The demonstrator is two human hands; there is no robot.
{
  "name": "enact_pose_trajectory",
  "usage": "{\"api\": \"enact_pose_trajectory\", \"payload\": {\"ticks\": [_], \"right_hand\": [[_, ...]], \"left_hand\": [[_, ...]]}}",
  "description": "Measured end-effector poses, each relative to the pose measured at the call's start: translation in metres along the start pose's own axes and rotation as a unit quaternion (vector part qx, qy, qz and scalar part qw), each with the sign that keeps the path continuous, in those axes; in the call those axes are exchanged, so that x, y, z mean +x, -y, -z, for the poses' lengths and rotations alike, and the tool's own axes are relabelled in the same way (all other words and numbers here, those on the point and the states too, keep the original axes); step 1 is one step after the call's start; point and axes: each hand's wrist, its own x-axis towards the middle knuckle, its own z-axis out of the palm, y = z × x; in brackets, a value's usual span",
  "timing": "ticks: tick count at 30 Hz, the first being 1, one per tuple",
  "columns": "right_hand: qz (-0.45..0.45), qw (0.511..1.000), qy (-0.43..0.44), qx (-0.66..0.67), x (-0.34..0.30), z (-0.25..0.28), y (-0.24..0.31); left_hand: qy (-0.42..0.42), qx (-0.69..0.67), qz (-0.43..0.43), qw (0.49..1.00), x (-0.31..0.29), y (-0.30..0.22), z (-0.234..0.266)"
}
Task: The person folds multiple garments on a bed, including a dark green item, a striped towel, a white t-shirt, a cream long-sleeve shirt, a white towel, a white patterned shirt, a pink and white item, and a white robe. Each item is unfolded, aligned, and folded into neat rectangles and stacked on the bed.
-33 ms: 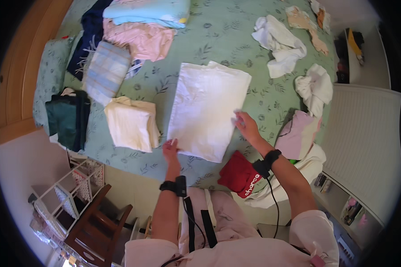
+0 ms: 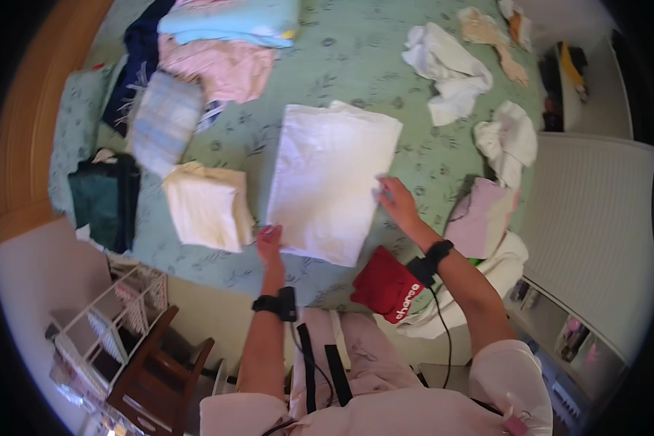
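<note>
A folded white cloth (image 2: pixel 332 182) lies flat in front of me on the green patterned bed; its exact kind does not show. My left hand (image 2: pixel 269 241) is at its near left corner, the fingers closed on the edge. Along the right edge, my right hand (image 2: pixel 396 198) pinches the cloth between thumb and fingers. A folded cream cloth (image 2: pixel 207 207) lies just left of my left hand. Close to my right forearm is a red folded garment (image 2: pixel 386 285) with white lettering.
Blue checked fringed cloth (image 2: pixel 165 120), pink cloth (image 2: pixel 221 69), a light blue folded blanket (image 2: pixel 229 25) and dark green clothes (image 2: pixel 103 200) lie at left. Crumpled white garments (image 2: pixel 450 76) and a pink garment (image 2: pixel 479 211) lie at right. A wooden chair (image 2: pixel 149 370) stands near left.
The whole view has shifted slightly, so things sit a little further left. Both hands stay at the edges of the white cloth, which keeps its shape.
</note>
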Motion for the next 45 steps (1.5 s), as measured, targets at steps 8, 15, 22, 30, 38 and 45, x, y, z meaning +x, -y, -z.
{"api": "enact_pose_trajectory", "payload": {"ticks": [8, 15, 22, 30, 38, 45], "right_hand": [[0.024, 0.991, 0.000, -0.133, 0.026, 0.002, 0.009], [0.040, 0.968, 0.063, -0.239, 0.039, -0.007, 0.028], [-0.002, 0.996, -0.065, -0.052, 0.034, -0.040, 0.013], [-0.417, 0.788, -0.060, 0.450, 0.034, -0.070, -0.010], [-0.380, 0.741, -0.018, 0.554, 0.089, -0.014, 0.042], [-0.139, 0.830, -0.066, 0.536, 0.075, 0.143, 0.150]], "left_hand": [[0.212, 0.445, -0.314, 0.811, 0.024, -0.049, -0.038], [0.109, 0.431, -0.229, 0.866, -0.011, -0.066, 0.022], [0.083, 0.437, -0.295, 0.846, 0.003, -0.053, 0.010], [0.030, 0.407, -0.186, 0.894, 0.096, -0.076, -0.074], [0.293, 0.078, 0.074, 0.950, 0.059, -0.179, -0.118], [0.302, 0.086, -0.184, 0.931, -0.054, -0.296, -0.090]]}}
